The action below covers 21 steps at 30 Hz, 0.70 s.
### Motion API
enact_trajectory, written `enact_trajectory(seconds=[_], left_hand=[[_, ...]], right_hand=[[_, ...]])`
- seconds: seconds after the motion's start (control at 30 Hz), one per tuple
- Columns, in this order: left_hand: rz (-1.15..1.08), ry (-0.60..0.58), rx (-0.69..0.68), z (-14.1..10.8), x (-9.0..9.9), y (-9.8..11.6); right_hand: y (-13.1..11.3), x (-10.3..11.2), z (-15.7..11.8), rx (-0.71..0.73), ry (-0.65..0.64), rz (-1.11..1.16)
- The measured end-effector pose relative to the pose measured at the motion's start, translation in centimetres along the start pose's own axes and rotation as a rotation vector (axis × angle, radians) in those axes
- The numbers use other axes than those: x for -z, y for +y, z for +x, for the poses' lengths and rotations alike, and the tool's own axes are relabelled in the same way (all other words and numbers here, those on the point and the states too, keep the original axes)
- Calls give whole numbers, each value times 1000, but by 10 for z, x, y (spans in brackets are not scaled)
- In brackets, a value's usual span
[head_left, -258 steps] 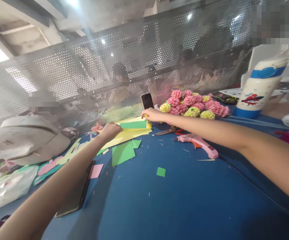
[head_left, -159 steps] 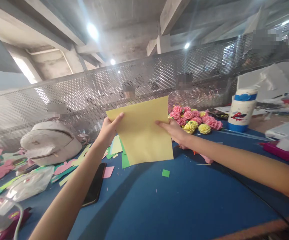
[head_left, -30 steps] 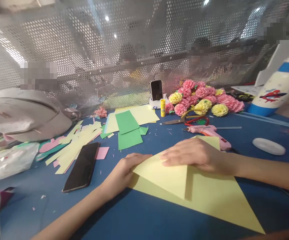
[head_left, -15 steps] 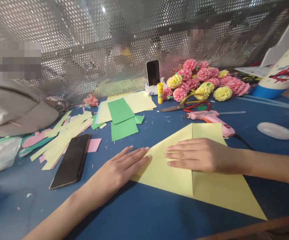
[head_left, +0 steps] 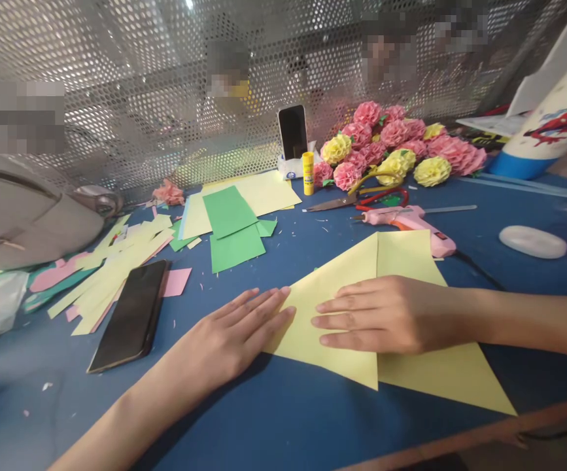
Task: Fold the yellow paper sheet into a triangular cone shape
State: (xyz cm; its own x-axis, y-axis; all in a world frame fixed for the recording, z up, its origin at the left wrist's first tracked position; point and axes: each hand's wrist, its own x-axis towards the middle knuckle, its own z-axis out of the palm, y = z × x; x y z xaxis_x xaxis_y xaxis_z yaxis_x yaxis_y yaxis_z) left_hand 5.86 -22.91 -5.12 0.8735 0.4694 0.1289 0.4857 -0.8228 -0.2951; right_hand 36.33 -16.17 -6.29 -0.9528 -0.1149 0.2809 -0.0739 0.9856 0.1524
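A folded sheet of yellow paper (head_left: 346, 366) lies on the blue tabletop, its left part doubled over in a triangular flap whose straight edge runs down the middle. My left hand (head_left: 239, 333) is stretched flat, its fingertips on the sheet's left corner and fold. Across the flap and its edge lies my right hand (head_left: 381, 314), palm down with the fingers extended to the left. Neither hand grasps anything. Part of the flap's edge is hidden beneath my right hand.
Beyond the paper are a pink glue gun (head_left: 415, 222), scissors (head_left: 352, 196), a glue stick (head_left: 308, 173) and paper flowers (head_left: 391, 144). Leftward lie green paper (head_left: 231, 229), yellow strips (head_left: 116, 268) and a phone (head_left: 131, 314). A white oval object (head_left: 533, 242) sits right; a perforated metal screen (head_left: 165, 118) stands behind.
My right hand has slid slightly down and left over the flap. My left hand stays at the corner. The whole view has shifted a little.
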Motion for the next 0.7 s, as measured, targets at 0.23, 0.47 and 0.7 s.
enact_trajectory(seconds=[0.23,0.47,0.7], left_hand=[[-102,-55,24,-4,2,-4],[-267,-90,54,-25,5,-16],[-198,-76,47,-33,5,-15]], right_hand=[[2,3,-2,6,-5,13],[5,-3,-6,-31,6,81],[4,-6,-10,-39,12,107]])
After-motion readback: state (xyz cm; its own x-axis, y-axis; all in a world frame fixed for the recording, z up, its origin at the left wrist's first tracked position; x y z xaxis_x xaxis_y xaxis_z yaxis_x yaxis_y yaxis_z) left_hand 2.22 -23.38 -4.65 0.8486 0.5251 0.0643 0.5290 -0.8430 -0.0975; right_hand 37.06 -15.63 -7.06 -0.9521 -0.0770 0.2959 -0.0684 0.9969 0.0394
